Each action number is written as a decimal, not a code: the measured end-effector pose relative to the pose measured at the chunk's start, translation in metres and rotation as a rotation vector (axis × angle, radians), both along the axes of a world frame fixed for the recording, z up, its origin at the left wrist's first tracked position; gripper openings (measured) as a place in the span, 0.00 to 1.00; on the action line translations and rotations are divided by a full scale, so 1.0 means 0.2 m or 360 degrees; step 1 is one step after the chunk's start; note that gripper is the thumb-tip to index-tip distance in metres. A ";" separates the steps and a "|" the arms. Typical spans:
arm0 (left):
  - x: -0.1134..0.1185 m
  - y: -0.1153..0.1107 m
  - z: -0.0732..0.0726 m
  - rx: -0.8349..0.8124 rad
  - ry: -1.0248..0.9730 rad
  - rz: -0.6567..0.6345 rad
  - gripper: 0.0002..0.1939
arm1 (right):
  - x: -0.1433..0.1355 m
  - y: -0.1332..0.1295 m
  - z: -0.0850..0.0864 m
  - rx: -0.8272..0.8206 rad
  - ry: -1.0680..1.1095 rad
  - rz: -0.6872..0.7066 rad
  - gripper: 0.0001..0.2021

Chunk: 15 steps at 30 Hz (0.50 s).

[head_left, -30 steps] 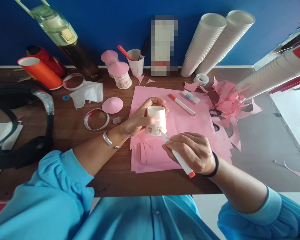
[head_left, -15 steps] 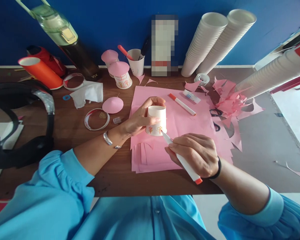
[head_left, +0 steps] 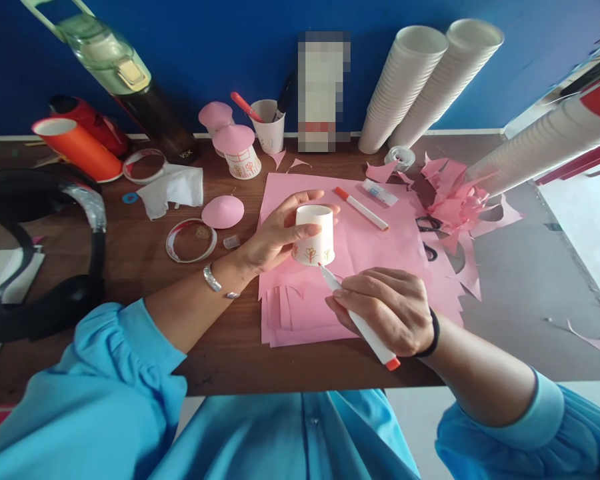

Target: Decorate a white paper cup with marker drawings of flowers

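Grips cup in left hand, marker in right hand; has flowers drawn low, with upper wall blank.

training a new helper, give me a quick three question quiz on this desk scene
1. What does the left hand hold?
2. True or false: the right hand holds scissors.
3. Fill the gap: the spare marker with the orange cap lies on ____.

Key:
1. A paper cup with small flowers drawn on it.
2. False: it holds a white marker, tip near the cup's lower rim.
3. Pink paper.
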State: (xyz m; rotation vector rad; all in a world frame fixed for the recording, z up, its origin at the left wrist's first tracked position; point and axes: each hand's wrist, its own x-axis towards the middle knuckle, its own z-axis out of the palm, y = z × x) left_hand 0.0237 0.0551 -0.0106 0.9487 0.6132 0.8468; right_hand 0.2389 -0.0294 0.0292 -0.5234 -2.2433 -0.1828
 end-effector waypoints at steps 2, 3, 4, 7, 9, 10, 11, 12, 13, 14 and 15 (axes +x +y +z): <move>0.00 0.00 0.00 -0.0001 -0.0043 -0.0017 0.35 | 0.00 0.00 0.00 -0.0016 0.0003 0.0000 0.05; -0.01 0.00 0.00 0.0004 -0.0058 -0.0024 0.34 | 0.00 0.00 0.00 -0.0021 0.0000 0.0000 0.05; -0.01 0.00 -0.01 0.0012 -0.0069 -0.0030 0.34 | -0.01 0.00 0.01 -0.0024 -0.0005 0.0000 0.05; 0.00 0.00 -0.01 0.0036 -0.0051 -0.0013 0.34 | -0.01 0.00 0.00 -0.0025 -0.0015 -0.0005 0.05; 0.00 0.00 -0.01 0.0036 0.0003 0.0020 0.34 | 0.00 -0.01 0.00 -0.0030 -0.0018 -0.0005 0.05; 0.01 -0.01 -0.01 0.0031 0.0034 0.0037 0.35 | 0.00 -0.01 0.00 -0.0034 -0.0023 -0.0004 0.06; 0.01 -0.01 -0.01 0.0024 0.0065 0.0052 0.35 | 0.00 -0.01 0.00 -0.0034 -0.0026 -0.0005 0.06; 0.01 -0.01 -0.01 0.0015 0.0091 0.0064 0.35 | 0.00 -0.01 0.00 -0.0033 -0.0029 -0.0008 0.06; 0.01 -0.01 -0.01 0.0004 0.0110 0.0074 0.35 | 0.00 -0.01 0.00 -0.0031 -0.0032 -0.0015 0.06; 0.01 -0.01 -0.01 -0.0009 0.0122 0.0082 0.35 | 0.00 0.00 -0.01 -0.0029 -0.0035 -0.0023 0.06; 0.01 -0.01 -0.02 -0.0021 0.0131 0.0087 0.35 | 0.01 0.00 -0.01 -0.0025 -0.0036 -0.0030 0.06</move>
